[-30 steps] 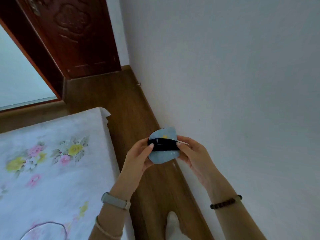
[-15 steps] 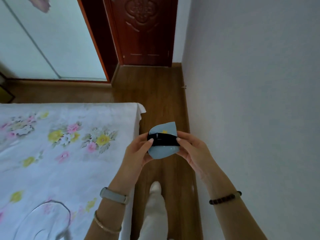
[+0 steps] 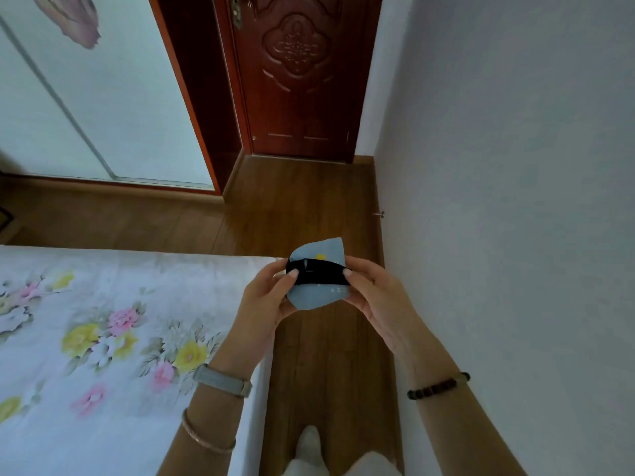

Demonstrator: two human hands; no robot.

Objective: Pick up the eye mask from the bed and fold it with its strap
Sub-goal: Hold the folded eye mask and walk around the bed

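Mask [image 3: 318, 297]: pale blue, folded to a compact half-shape, held in the air just off the bed's [image 3: 103, 338] near corner, above the floor [image 3: 309, 207]. A small yellow print shows at its upper edge. It is off the bed, so the pick-up part of the task looks done.

Strap [image 3: 318, 274]: black band, running flat across the mask's middle from one side to the other. It appears to be wrapped round the fold to keep it closed; whether it goes fully round the back is hidden.

Left hand [image 3: 266, 300]: on the bed side of the mask, fingers closed on that edge, thumb tip resting on the strap's end. The hold seems meant to pin the band where it crosses the fold.

Right hand [image 3: 374, 293]: on the side of the mask away from the bed, fingers curled behind, thumb pressed on the strap's other end. Both hands are clamped on the mask, one at each end, likely so the fold cannot spring open while the band is settled.

Stage, judged: folding near its end; the strap looks seated, with perhaps a last tuck or smoothing left.

Bed: floral sheet, nothing of the task lying on the part in view.

Door [image 3: 299, 80]: dark wood, shut, well beyond the bed's corner.
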